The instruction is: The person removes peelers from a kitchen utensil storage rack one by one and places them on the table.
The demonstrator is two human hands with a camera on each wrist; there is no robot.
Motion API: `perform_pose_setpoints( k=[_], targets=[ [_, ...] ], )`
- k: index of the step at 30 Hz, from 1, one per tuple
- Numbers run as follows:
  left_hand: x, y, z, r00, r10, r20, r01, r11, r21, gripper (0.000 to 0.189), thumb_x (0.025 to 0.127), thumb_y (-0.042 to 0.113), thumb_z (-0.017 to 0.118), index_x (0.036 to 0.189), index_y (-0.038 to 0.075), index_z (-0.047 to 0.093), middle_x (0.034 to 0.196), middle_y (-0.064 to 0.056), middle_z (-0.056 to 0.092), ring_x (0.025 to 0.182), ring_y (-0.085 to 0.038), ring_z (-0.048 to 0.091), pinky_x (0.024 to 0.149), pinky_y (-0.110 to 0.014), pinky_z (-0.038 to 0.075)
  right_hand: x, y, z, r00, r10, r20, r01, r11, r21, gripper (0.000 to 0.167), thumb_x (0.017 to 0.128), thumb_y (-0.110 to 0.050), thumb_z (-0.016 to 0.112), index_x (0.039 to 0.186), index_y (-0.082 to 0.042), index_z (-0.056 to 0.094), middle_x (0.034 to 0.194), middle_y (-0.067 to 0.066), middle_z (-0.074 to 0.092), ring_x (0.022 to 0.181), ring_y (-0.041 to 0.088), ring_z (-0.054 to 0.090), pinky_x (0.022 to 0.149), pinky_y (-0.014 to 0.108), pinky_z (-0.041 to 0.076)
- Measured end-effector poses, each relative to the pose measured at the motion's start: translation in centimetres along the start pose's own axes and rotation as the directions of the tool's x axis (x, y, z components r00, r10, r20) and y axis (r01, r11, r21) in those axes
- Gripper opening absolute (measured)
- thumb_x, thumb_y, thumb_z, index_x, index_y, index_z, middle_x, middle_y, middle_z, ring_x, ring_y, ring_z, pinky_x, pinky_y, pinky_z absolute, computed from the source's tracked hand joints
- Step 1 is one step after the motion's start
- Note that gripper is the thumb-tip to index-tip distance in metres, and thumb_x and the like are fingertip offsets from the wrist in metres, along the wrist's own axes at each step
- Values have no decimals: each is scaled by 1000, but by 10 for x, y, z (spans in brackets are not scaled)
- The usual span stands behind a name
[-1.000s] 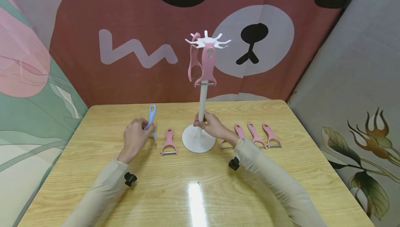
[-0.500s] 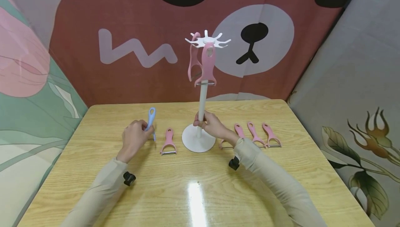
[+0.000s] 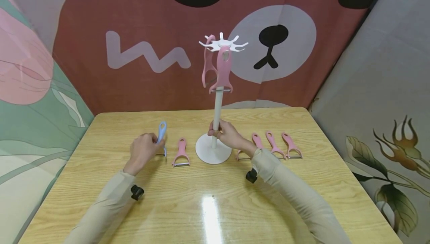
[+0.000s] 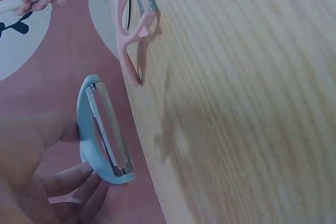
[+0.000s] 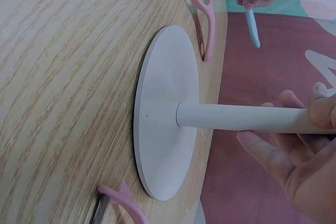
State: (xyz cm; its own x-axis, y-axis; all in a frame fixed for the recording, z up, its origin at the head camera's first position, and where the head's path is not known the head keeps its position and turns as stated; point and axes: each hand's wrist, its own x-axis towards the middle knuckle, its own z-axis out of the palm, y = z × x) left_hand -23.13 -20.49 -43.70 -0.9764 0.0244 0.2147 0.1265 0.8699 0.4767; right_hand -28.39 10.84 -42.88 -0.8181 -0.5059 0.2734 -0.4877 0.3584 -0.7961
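Note:
My left hand pinches a light blue Y-shaped peeler, its ring end up and blade end down. In the left wrist view the metal blade of the blue peeler shows just beyond my fingertips, apart from the tabletop. My right hand grips the post of a white hook stand low down, above its round base. Two pink peelers hang from the stand's hooks: one in front, the other behind it to the left.
One pink peeler lies between my left hand and the stand's base. Several more pink peelers lie to the right of the base, one partly hidden by my right wrist. A wooden table bears everything, with a printed cloth behind.
My left hand has lowered slightly with the blue peeler, which is now nearer the tabletop and a little further left. The right hand and the stand have kept still.

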Motion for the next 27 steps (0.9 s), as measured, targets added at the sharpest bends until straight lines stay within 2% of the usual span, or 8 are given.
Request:
perform_pose_setpoints(
  k=[7,15,21,27],
  targets=[
    [-1,-1,-1,996,-46,80,44,999,26,30,91,30,69,71,8,64,61,-2,54,52,-18,45,45,-32,34,0,-1,0,1000,13,4,-13,1000,0,7,93,-3,67,96,-3,60,91,6,64,88,18,62,79,34,52],
    [-5,-1,2,985,-66,157,63,998,23,34,92,28,68,65,10,58,55,0,47,48,-13,38,43,-27,30,0,-1,1,1000,5,8,-5,1000,-3,7,94,-4,67,96,-4,60,91,6,64,87,18,62,77,34,52],
    [-5,-5,5,980,-72,186,66,997,36,34,90,28,68,63,11,57,56,0,50,49,-13,40,44,-27,31,0,-2,0,1000,11,15,-11,1000,-1,7,94,-4,66,97,-4,59,92,6,64,88,19,62,78,35,52],
    [-5,-4,7,961,-119,249,108,993,57,33,91,28,66,64,11,57,58,0,54,48,-13,45,45,-27,36,-1,-2,-1,1000,22,14,-22,1000,0,7,94,-4,66,97,-3,59,92,6,64,89,19,62,79,35,52]
  ],
)
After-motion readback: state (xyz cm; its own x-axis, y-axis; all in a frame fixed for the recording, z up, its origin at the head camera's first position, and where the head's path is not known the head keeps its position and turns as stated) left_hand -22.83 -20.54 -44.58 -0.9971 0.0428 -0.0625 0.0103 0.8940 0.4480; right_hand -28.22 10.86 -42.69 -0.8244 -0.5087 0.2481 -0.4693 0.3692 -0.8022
